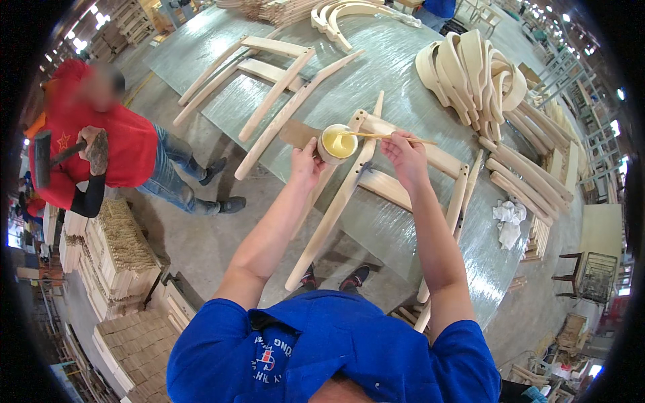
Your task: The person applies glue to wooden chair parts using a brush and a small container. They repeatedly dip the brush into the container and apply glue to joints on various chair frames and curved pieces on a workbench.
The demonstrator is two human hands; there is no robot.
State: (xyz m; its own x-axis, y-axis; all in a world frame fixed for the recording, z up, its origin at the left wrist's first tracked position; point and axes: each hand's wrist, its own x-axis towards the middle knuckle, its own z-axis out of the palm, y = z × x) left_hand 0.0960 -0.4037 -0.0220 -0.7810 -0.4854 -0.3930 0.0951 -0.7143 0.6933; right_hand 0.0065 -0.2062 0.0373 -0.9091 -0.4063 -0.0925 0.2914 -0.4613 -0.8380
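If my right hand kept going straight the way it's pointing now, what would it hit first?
Probably the small cup of yellow glue held by the left hand; the right hand points its thin stick there, though depth is unclear.

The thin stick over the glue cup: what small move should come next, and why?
Probably lower the stick tip into the cup. The right hand holds it across the yellow glue, and the left hand steadies the cup above the wooden frame.
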